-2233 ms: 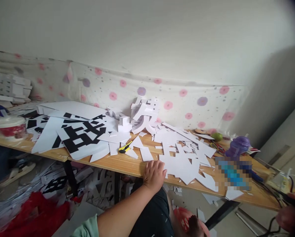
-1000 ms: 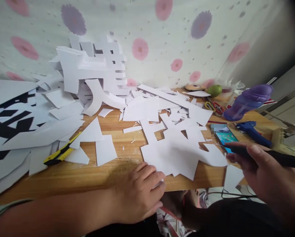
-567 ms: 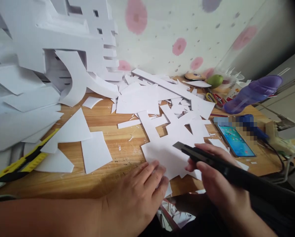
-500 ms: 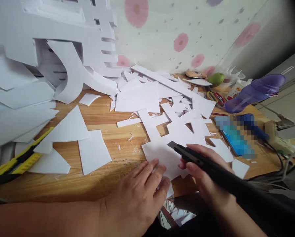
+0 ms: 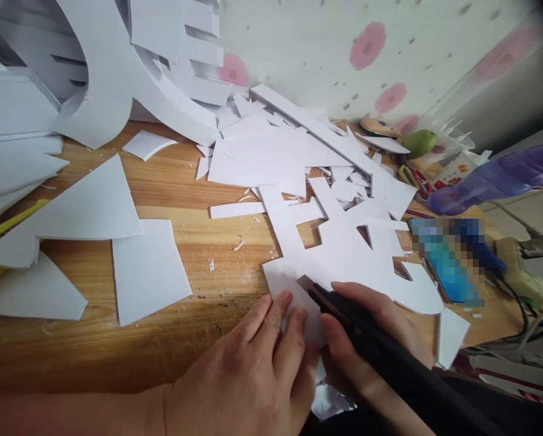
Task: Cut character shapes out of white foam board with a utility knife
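My left hand [image 5: 257, 363] lies flat, fingers together, pressing the near corner of a white cut-out board shape [image 5: 339, 248] against the wooden table [image 5: 199, 242]. Beside it, my right hand [image 5: 366, 339] is wrapped round a black utility knife [image 5: 344, 312]. The knife's blade tip rests on the white board just past my left fingertips. The cut-out has several angular holes and lies near the table's front edge.
White board offcuts [image 5: 148, 269] lie scattered at left, with tall white cut letters [image 5: 108, 79] at the back left. A yellow knife [image 5: 3, 227] shows at the left edge. At right are a phone [image 5: 448, 266], a purple bottle [image 5: 503, 178], a green fruit [image 5: 419, 142] and cables [image 5: 521, 303].
The view has dropped and closed in on the table. My right hand brought the black knife in from the right onto the white cut-out; my left hand stayed pressing its near corner.
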A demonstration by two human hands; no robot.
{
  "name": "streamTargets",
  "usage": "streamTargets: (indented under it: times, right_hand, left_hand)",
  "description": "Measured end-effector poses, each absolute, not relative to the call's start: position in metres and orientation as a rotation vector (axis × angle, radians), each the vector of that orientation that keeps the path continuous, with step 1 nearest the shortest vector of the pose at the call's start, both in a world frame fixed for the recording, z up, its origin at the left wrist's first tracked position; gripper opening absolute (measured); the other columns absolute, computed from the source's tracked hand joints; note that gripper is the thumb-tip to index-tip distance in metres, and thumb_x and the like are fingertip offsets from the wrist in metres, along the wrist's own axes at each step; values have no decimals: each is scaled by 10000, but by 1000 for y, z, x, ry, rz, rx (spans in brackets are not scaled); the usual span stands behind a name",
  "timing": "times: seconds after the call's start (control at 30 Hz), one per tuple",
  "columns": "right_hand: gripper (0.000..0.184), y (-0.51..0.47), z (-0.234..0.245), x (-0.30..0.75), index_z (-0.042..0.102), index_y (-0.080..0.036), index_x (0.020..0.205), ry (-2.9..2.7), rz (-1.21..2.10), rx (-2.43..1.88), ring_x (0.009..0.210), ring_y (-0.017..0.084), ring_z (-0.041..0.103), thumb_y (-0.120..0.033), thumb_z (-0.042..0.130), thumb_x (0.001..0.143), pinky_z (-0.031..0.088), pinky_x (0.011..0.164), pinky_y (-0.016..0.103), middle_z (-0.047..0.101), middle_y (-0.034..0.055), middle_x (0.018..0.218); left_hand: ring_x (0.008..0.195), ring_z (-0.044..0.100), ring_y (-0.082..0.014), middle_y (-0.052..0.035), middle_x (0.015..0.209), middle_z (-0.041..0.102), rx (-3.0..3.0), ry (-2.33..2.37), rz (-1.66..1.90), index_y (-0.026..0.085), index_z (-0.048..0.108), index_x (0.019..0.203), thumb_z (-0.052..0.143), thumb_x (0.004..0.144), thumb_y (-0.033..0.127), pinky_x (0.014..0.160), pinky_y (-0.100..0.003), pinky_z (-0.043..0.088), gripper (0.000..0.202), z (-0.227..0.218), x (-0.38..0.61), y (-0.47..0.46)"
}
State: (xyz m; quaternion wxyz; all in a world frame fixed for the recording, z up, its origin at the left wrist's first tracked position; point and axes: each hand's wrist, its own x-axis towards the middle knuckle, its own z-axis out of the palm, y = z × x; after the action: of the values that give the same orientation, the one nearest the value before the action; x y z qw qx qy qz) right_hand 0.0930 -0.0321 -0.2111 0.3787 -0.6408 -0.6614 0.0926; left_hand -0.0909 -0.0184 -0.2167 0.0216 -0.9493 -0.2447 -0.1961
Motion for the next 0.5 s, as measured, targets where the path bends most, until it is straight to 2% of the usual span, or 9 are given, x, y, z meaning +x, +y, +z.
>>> streamTargets:
  times: [0.13, 0.3, 0.5]
  right_hand:
    - [203, -31, -210, 97, 631, -254, 1000, -1812, 220, -1523, 587, 173, 676, -272, 651, 799, 572, 537, 271, 734, -1, 780]
    - [188, -28, -208, 98, 605, -266, 1008, -1839, 228, -1504, 577, 150, 663, -253, 633, 823, 570, 544, 245, 719, -19, 768]
    - [224, -31, -206, 97, 603, -258, 1056, -1914, 192, -1534, 610, 162, 680, -236, 631, 835, 582, 548, 253, 724, 10, 815]
  left_hand:
    - [1113, 642, -349, -162, 1194, 675, -2950, -755, -580, 135, 683, 1038, 431, 872, 94, 972, -502, 534, 305, -215, -89, -18]
    - [1088, 663, -304, -143, 1185, 683, -2958, -746, -590, 135, 686, 1056, 379, 885, 93, 928, -449, 576, 354, -209, -92, -16]
    - [1090, 659, -290, -136, 1163, 696, -2882, -739, -573, 121, 676, 1045, 379, 892, 109, 939, -425, 549, 334, -213, -91, -21]
